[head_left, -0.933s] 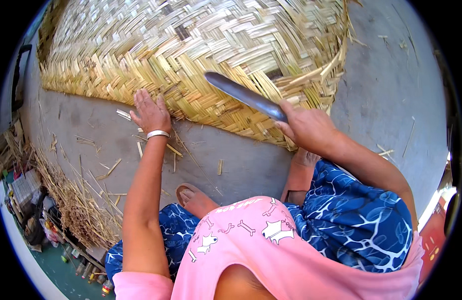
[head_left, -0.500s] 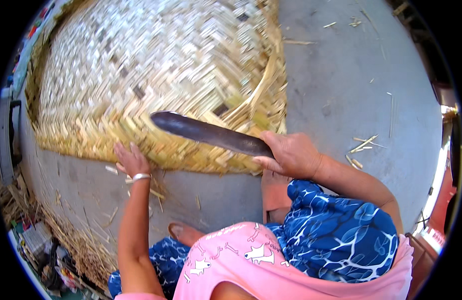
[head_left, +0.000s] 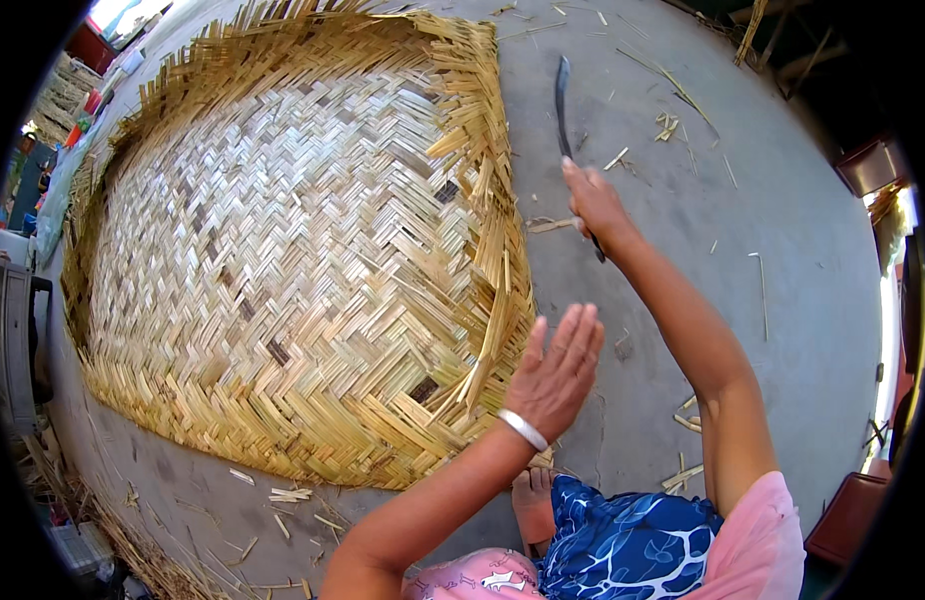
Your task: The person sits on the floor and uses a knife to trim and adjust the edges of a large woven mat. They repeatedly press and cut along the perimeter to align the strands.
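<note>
A large woven mat (head_left: pixel 283 230) of split straw-coloured strips lies on the floor, its far and right edges turned up with loose strip ends. My left hand (head_left: pixel 560 375), a silver bangle at the wrist, is open with fingers stretched out, by the mat's right edge near its front corner. I cannot tell whether it touches the mat. Farther off and to the right, my right hand (head_left: pixel 598 208) is closed round a long, dark, curved blade-like tool (head_left: pixel 563 110). The tool is seen nearly edge-on, pointing away from me, raised beside the mat; its other end shows below my hand.
Grey floor (head_left: pixel 673 290) surrounds the mat, with scattered strip scraps (head_left: pixel 683 475) on it. My foot (head_left: pixel 534 505) is near the mat's front right corner. A grey case-like object (head_left: pixel 13 345) stands at the left, and a dark red piece of furniture (head_left: pixel 851 510) at the right.
My left hand has left the mat's front edge and moved right to its right side. My right hand has swung the dark tool forward, away from me, turning it from broad side to edge-on.
</note>
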`<state>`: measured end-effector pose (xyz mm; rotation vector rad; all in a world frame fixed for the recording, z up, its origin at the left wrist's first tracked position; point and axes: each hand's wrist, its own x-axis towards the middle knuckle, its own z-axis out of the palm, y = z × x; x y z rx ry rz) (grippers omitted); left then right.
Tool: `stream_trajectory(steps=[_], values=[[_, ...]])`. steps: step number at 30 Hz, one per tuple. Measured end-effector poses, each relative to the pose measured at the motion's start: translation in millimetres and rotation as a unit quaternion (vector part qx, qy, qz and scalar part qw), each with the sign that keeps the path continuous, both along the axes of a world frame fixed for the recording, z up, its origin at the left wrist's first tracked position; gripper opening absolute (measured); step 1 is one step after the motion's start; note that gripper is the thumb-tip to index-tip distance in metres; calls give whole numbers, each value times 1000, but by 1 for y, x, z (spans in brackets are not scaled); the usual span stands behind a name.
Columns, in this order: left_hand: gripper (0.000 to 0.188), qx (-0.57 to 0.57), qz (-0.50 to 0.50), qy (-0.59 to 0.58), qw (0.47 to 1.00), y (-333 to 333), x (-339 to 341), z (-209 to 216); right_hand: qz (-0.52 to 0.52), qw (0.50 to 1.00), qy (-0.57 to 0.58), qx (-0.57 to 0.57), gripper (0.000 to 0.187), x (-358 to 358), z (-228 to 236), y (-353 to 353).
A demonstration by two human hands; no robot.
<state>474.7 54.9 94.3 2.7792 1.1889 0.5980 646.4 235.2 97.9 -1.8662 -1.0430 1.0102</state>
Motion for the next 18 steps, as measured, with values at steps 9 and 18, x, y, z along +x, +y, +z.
stream_trajectory(steps=[9,18], values=[[83,-227,120,40,966,60,-45,-98,182,967,-172,41,60,-96,-73,100],[82,-290,107,51,950,63,-49,-114,213,945,-246,-33,52,-120,-94,99]])
